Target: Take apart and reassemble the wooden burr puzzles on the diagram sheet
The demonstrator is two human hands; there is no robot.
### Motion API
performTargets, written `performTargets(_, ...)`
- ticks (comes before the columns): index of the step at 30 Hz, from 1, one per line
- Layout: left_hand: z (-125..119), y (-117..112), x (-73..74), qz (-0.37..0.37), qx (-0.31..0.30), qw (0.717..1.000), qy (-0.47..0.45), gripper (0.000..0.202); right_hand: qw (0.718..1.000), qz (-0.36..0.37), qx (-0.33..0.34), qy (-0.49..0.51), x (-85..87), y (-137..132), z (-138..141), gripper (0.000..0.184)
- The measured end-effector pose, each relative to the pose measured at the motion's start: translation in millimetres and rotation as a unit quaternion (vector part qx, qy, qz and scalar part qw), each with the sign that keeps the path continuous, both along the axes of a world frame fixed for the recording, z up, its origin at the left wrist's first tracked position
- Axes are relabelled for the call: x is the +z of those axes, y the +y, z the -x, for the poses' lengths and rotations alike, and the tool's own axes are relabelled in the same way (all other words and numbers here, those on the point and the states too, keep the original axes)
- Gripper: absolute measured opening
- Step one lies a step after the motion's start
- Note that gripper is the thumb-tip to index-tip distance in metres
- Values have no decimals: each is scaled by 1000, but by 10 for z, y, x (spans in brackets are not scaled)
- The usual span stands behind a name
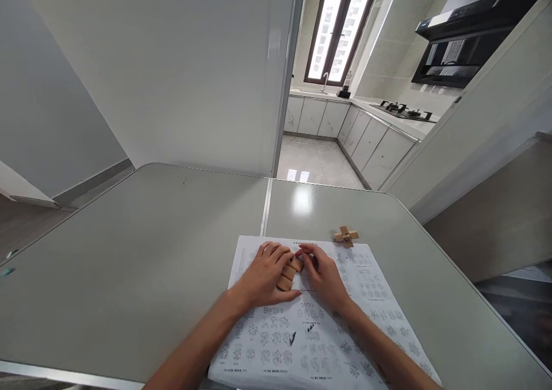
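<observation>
A light-brown wooden block puzzle [288,276] made of several rounded segments rests on the printed paper [297,321]. My left hand [268,272] lies over its left side, fingers curled across the top and thumb stretched along the near edge. At the puzzle's upper right, my right hand [322,275] has its thumb and fingertips pinched together against a segment. The part under my left fingers is hidden. Rows of small line drawings of shapes cover the paper, with two dark ink marks near its middle.
A cross-shaped wooden puzzle [345,236] stands by the paper's far right corner. The grey-green table [129,275] has a metal seam [266,206] running away from me. Beyond it are a white panel [207,79] and a kitchen with a stove [403,111].
</observation>
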State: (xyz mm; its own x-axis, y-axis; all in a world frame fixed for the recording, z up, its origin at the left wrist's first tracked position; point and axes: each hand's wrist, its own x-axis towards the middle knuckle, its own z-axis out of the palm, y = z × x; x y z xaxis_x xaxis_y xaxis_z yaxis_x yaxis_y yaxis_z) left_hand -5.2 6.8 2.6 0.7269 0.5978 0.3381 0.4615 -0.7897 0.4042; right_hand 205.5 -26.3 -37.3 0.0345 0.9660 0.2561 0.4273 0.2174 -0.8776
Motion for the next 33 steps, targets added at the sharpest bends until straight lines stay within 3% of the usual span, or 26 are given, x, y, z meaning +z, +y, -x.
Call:
performTargets(15, 84, 114, -114, -45, 132, 990, 7, 57, 1000, -3, -17, -21, 23, -14, 5, 33)
performTargets(33, 114, 128, -94, -52, 137, 989, 5, 58, 996, -11, 75, -54, 133, -72, 43, 31)
